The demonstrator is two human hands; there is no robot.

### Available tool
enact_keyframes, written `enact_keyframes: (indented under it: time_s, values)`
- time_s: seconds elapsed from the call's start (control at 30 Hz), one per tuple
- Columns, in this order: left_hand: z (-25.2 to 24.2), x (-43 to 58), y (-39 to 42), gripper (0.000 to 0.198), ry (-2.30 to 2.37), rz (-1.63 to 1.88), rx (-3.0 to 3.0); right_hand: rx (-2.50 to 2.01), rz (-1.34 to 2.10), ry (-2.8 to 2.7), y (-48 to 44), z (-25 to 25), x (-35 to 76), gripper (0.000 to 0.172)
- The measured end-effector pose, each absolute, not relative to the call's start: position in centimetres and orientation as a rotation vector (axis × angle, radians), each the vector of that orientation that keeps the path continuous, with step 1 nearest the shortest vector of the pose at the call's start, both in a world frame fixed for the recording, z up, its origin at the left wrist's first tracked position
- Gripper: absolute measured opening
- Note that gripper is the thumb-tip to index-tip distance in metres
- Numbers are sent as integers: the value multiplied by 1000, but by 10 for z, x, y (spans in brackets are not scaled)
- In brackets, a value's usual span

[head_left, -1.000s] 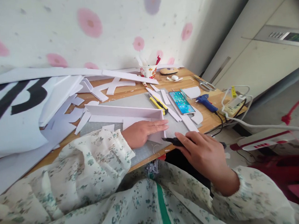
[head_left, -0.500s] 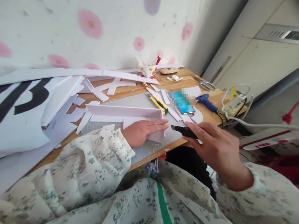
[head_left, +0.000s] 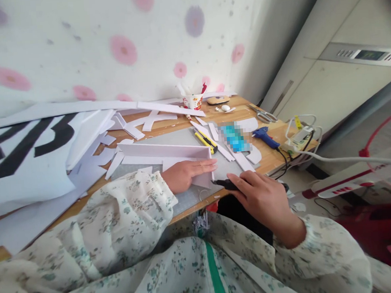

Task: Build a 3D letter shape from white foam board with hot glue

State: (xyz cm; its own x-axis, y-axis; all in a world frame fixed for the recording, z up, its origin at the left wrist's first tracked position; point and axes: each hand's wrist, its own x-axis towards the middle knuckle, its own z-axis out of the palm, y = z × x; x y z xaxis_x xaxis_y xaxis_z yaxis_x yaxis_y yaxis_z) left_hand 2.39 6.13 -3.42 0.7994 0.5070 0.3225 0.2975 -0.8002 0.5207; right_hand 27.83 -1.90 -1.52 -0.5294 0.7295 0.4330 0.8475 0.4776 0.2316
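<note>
My left hand (head_left: 187, 173) lies flat, fingers stretched, pressing a white foam-board piece (head_left: 169, 152) down on a grey cutting mat (head_left: 181, 136). The piece has an upright strip along its far edge. My right hand (head_left: 261, 197) grips a black utility knife (head_left: 225, 185). Its tip sits at the near right corner of the white piece, just below my left fingertips.
White board offcuts (head_left: 130, 126) and a large sheet with black lettering (head_left: 24, 149) cover the wooden table's left side. A yellow cutter (head_left: 206, 141), phone (head_left: 235, 138), blue glue gun (head_left: 265, 137), scissors (head_left: 263, 114), cup (head_left: 192, 101) and power strip (head_left: 298, 137) lie to the right.
My right hand lifted the knife away to the right, then came back down to the piece's near right corner. The view tilted slightly. My left hand stayed pressed on the board.
</note>
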Motion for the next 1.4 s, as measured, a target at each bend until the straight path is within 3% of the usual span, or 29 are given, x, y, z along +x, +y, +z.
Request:
enact_keyframes:
  time_s: [0.23,0.4,0.5,0.63,0.8,0.93,1.0,1.1,1.23,1.4]
  values:
    - [-37,25,61,81,642,650,2514,-1331,-720,-2219,-16,11,290,35]
    - [-29,18,55,80,757,710,2598,-1307,-574,-2167,-35,-6,298,34]
    - [-21,12,41,61,1071,793,2619,-1360,-478,-2083,-45,-17,302,34]
    - [-26,13,5,33,1231,619,2651,-1333,-439,-2098,-47,-14,306,34]
    - [-46,27,-44,60,1411,266,2704,-1288,-418,-2038,-48,-7,306,36]
    - [-53,42,-62,66,1314,244,2740,-1255,-418,-2077,-56,-6,304,35]
    - [-52,50,-66,63,1058,296,2776,-1236,-418,-2076,-59,-4,305,35]
    - [-43,50,-62,40,812,455,2764,-1239,-397,-2056,-57,-1,310,36]
    - [-23,20,-30,30,1371,508,2684,-1216,-286,-2024,-53,-3,314,39]
    - [-9,-25,20,34,1588,483,2673,-1115,10,-2091,-55,-30,300,40]
